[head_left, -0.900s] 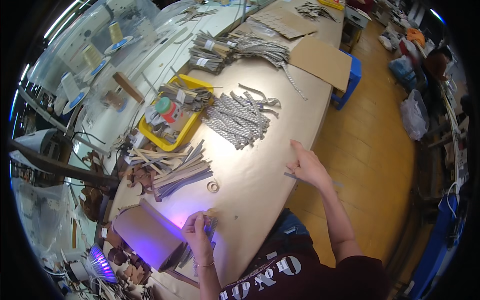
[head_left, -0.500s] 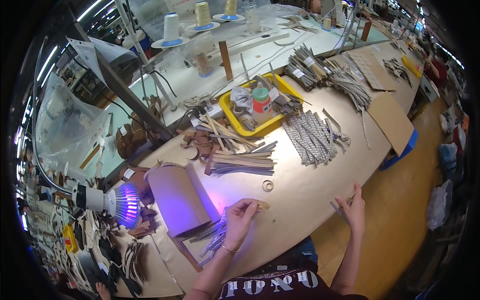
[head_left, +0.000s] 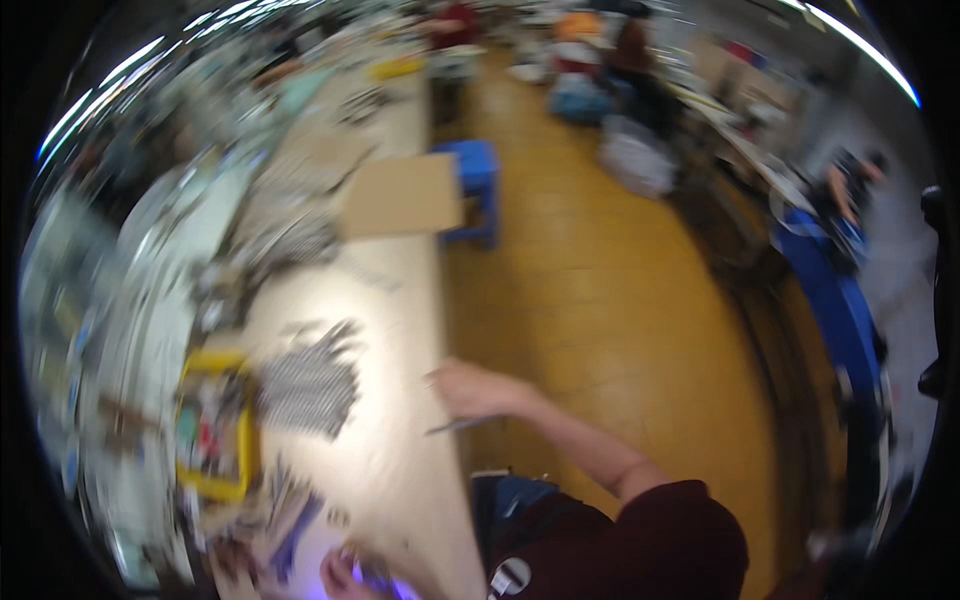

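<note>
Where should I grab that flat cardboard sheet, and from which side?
Take the cardboard sheet by its right edge, probably from the aisle side: it lies flat, and that edge appears to jut past the table, towards the blue stool, so fingers can probably get underneath.

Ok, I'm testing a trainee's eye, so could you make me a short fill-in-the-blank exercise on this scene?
1. The tray left of the braided strips is coloured ____.
2. The stool beside the cardboard is coloured ____.
3. Left or right: the camera wearer's hand nearer that stool is the ____ one.

Missing words: yellow; blue; right.
</note>
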### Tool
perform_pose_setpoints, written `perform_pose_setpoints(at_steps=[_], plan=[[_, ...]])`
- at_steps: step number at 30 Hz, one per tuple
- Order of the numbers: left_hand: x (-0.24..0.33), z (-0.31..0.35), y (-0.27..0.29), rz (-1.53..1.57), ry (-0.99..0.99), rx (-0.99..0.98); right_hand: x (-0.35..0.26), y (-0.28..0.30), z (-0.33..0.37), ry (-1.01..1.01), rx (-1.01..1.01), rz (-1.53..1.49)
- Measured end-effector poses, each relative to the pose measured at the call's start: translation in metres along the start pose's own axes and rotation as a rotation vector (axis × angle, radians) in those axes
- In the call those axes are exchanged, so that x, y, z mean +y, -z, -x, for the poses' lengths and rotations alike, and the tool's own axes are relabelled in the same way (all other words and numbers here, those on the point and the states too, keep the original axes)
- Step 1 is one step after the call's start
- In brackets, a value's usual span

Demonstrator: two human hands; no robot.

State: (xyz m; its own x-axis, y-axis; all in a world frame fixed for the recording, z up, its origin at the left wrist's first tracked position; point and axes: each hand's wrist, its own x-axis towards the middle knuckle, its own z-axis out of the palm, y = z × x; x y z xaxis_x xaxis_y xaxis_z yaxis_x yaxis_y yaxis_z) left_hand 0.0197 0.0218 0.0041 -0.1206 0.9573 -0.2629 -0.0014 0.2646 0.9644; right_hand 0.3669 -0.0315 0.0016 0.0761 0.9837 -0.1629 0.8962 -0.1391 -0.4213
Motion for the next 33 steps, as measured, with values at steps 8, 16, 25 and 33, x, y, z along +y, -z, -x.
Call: perform_pose_setpoints(at_steps=[8,16,25,33], plan=[[0.012,-0.040,-0.047,-0.055,-0.183,-0.103,-0.005,0.035,-0.001,-0.059,0.080,-0.246],[0.016,-0.047,-0.055,-0.084,-0.243,-0.161,-0.073,-0.004,-0.014,0.256,0.011,-0.313],[-0.004,-0.049,-0.049,-0.124,-0.266,-0.392,-0.117,-0.029,-0.018,0.465,-0.117,-0.545],[-0.049,-0.061,-0.032,-0.152,-0.241,-0.577,-0.110,-0.027,-0.014,0.506,-0.191,-0.729]])
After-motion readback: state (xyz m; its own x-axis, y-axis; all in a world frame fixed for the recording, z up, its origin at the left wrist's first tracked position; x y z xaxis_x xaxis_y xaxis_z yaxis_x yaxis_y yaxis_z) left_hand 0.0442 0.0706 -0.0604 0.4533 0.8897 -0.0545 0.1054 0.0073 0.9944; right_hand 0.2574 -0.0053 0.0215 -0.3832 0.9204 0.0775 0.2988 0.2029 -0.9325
